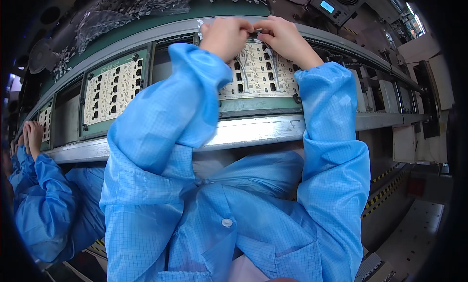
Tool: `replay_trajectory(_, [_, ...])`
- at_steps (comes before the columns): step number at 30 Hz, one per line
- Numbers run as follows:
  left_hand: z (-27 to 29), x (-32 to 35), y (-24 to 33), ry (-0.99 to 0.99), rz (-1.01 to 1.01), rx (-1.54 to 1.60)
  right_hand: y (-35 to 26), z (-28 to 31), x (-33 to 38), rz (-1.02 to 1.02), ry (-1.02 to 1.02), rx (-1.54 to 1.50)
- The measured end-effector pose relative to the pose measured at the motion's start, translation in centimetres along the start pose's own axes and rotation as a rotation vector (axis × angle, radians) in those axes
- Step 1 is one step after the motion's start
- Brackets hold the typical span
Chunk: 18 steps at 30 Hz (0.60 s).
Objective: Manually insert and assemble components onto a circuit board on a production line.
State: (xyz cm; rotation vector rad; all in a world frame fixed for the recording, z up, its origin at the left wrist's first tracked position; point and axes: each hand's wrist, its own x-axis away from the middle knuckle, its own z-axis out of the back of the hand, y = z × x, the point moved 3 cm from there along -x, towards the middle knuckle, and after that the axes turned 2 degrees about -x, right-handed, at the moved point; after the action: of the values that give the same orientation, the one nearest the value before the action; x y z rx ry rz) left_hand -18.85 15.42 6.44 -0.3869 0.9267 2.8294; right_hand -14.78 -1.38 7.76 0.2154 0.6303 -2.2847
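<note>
My left hand (226, 39) and my right hand (283, 39) meet fingertip to fingertip over the far edge of a panel of white circuit boards (256, 72). Both pinch at something too small and too covered by fingers to make out. The panel carries rows of black components and sits in a green fixture tray (261, 104) on the line. Thin white wires (243, 71) lie across the boards below my hands. My left forearm hides the panel's left part.
A second panel (114, 89) in its tray lies to the left along the conveyor rail (258, 130). Beyond the rail are bagged white wires (141, 6) and a device with a lit screen (327, 7). A co-worker's hands (33, 135) are at another panel on the far left.
</note>
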Motion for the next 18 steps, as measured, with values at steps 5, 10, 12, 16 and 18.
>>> replay_trajectory(5, [7.4, -1.2, -2.1, 0.181, 0.12, -0.25, 1.7, 0.5, 0.5, -0.062, 0.122, -0.005])
replay_trajectory(10, [7.1, -0.8, -4.6, -0.019, 0.395, -0.58, 2.0, 0.6, 0.1, -0.119, 0.035, -0.108])
replay_trajectory(12, [6.2, -0.9, -3.5, -0.015, 0.393, -0.598, 1.3, 0.9, 0.1, -0.165, -0.003, -0.137])
replay_trajectory(16, [4.7, -2.1, -3.7, -0.002, 0.403, -0.568, 1.4, 0.6, -0.2, -0.101, 0.077, -0.001])
replay_trajectory(18, [4.4, -2.3, -4.1, 0.007, 0.418, -0.562, 0.8, 0.6, -0.4, -0.061, 0.155, -0.044])
